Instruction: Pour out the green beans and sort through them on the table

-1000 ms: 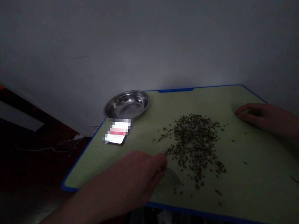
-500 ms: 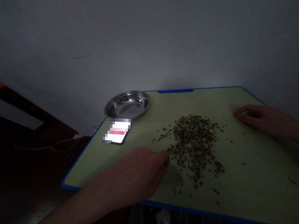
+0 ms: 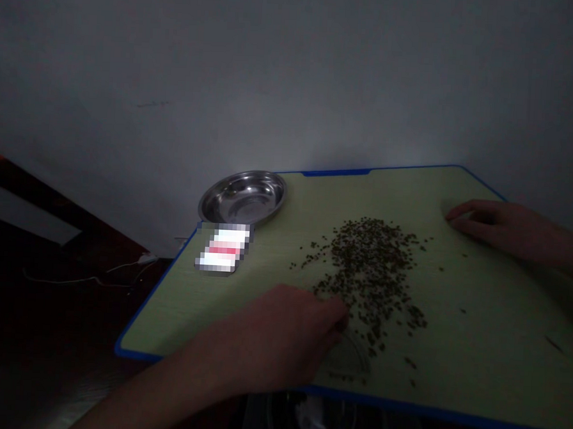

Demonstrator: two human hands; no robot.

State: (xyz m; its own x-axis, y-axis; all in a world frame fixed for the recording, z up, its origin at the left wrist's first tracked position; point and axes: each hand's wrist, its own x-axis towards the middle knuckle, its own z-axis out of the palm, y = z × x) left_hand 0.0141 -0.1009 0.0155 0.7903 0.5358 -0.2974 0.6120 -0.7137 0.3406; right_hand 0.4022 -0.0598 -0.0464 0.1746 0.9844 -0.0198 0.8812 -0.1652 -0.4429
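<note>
A loose heap of small dark brown grains (image 3: 373, 254) is spread over the pale green tabletop (image 3: 275, 252). My left hand (image 3: 304, 334), closed, is at the near left side of the heap. It grips a clear, curved-edged piece that looks like a protractor (image 3: 350, 359), lying low against the tabletop; its held part is hidden under the fingers. A few grains line its near edge. Right of the heap, my right hand (image 3: 494, 225) rests on the table with thumb and fingertips drawn together. Whatever may be between those fingertips is too dark to make out.
At the back left stands a shiny metal bowl (image 3: 244, 199), with a lit phone (image 3: 224, 249) in front of it. Blue edging (image 3: 401, 406) borders the table, a wall rises behind, and a shiny round object (image 3: 317, 418) shows below the near edge. White cable (image 3: 66, 282) lies lower left.
My left hand has moved right and slightly nearer with the protractor, meeting grains along its near edge. My right hand has barely moved.
</note>
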